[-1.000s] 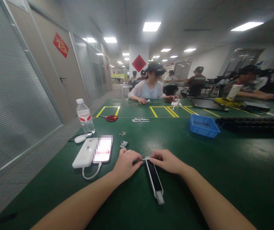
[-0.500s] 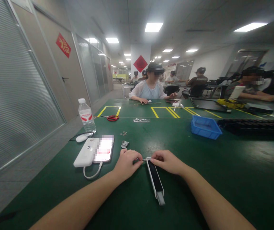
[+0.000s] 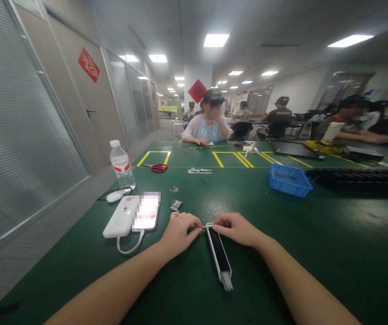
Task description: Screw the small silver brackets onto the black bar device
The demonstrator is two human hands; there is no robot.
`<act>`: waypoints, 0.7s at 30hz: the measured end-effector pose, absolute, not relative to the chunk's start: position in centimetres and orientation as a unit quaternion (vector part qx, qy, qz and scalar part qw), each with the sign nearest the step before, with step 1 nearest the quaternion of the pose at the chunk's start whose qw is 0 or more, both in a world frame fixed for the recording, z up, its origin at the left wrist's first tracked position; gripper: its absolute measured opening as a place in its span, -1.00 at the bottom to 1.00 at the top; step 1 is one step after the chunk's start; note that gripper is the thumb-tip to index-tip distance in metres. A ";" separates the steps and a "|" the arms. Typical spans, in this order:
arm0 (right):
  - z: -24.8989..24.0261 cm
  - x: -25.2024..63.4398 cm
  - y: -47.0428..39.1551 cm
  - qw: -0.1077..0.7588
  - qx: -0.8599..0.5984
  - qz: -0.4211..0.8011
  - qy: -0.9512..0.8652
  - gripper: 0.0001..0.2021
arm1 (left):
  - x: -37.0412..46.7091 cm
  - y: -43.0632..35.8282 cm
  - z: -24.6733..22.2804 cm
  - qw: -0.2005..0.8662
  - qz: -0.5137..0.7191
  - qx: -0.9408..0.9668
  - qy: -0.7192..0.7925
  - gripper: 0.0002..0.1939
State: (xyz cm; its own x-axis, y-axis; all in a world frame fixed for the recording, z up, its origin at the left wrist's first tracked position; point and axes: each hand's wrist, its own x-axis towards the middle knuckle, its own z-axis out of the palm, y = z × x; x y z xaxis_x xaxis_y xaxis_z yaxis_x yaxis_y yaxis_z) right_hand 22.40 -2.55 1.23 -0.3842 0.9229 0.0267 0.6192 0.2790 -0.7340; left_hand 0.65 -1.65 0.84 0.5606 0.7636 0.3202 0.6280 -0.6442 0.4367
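A long, narrow white device with a black inset face lies on the green table, and a grey tab sticks out of its near end. At its far end my right hand is closed, thumb and fingers gripping the rim. My left hand pinches a small thin metal piece against the device's far left corner; most of that piece is hidden by the fingertips. Just beyond my left hand lies a small crumpled silvery packet, with several tiny rings farther off.
To the left are a phone cabled to a white power bank, a white mouse and a water bottle. Red-handled scissors, white plastic strips and a blue bin stand farther back. A person sits opposite.
My hands and the device hold nearly the same pose. The person opposite has raised one hand from the table to the face. The view has shifted very slightly.
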 end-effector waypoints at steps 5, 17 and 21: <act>1.3 22.2 -2.5 0.232 -0.506 0.317 -0.768 -0.71 | 0.8 -1.6 0.8 0.138 0.226 0.881 0.393 -0.93; 1.4 22.2 -2.6 0.231 -0.505 0.305 -0.774 -0.73 | 0.7 -1.3 0.7 0.163 0.234 0.886 0.365 -0.83; 1.4 22.2 -2.6 0.231 -0.505 0.307 -0.773 -0.74 | 0.6 -1.2 0.5 0.164 0.230 0.888 0.362 -0.82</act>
